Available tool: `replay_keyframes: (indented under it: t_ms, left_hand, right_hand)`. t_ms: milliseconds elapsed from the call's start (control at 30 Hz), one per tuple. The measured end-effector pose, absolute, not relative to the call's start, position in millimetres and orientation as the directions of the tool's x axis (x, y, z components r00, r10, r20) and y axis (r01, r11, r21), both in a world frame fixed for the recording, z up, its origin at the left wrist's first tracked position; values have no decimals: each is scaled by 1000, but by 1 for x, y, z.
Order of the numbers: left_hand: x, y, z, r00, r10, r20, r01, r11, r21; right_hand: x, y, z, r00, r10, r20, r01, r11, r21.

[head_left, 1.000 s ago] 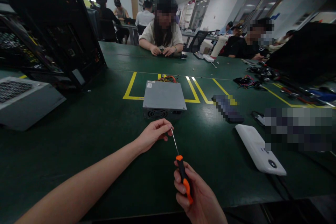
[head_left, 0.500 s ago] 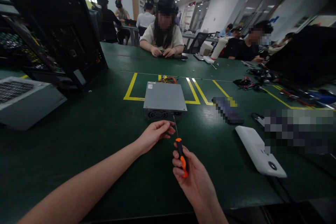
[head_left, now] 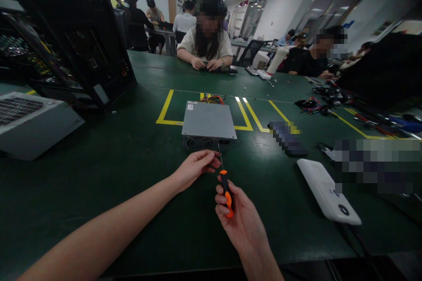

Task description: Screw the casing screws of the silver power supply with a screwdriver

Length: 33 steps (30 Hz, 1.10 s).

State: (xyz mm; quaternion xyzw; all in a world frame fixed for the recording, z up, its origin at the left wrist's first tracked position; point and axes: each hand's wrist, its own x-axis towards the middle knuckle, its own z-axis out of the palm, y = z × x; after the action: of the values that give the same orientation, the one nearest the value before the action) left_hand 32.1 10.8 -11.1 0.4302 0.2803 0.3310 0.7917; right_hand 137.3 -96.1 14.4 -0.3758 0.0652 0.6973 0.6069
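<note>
The metal box (head_left: 209, 120) lies flat on the green table (head_left: 138, 210), its loose wires (head_left: 215, 99) showing behind it, inside and partly over the yellow tape (head_left: 165, 107). It sits where it did a second ago; the screwdriver (head_left: 225, 184) has changed most. Then, its tip was at the left fingertips, short of the box, and its handle was farther back toward the person. Now the shaft reaches up to the box's front side, its tip near the socket (head_left: 225, 142); whether it touches the metal, I cannot tell.

The right hand (head_left: 240, 208), closed around the orange-and-black handle, has come forward with it toward the box. The left hand (head_left: 198, 164) stays just in front of the box, fingers loosely curled, thumb and fingertips close beside the shaft. I cannot tell whether they pinch it.

Right of the box, the blurred dark phone (head_left: 287, 138) and, nearer the person, the white plastic case (head_left: 329, 191) have not moved.
</note>
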Motion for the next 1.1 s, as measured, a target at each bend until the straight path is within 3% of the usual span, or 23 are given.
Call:
replay_keyframes:
  t_ms: [267, 567, 667, 767, 833, 933, 1000, 1100]
  left_hand:
    - [31, 11, -12, 618, 771, -151, -297, 406, 864]
    - [33, 10, -12, 617, 774, -140, -275, 379, 884]
    - [33, 10, -11, 616, 776, -135, -270, 369, 889]
    - [32, 9, -11, 615, 777, -136, -248, 355, 901]
    - [32, 9, -12, 617, 776, -130, -230, 336, 914]
    - [33, 8, -12, 609, 787, -95, -193, 264, 945]
    - [33, 7, -11, 591, 806, -45, -142, 159, 977]
    - [31, 4, -9, 531, 844, 71, 6, -88, 996]
  right_hand:
    - [134, -96, 15, 44, 816, -576, -895, -223, -385]
    - [133, -99, 3, 228, 873, -431, -716, -149, -682]
    - [139, -104, 0, 361, 882, -304, -476, -106, -873]
    - [147, -108, -1, 535, 845, 0, 15, -9, -1000]
    - [151, -108, 2, 577, 772, 266, 368, 46, -929]
    - [154, -105, 8, 406, 693, 596, 723, 156, -673]
    - [155, -102, 13, 249, 684, 686, 806, 246, -538]
    - [157, -100, 15, 109, 657, 746, 835, 347, -427]
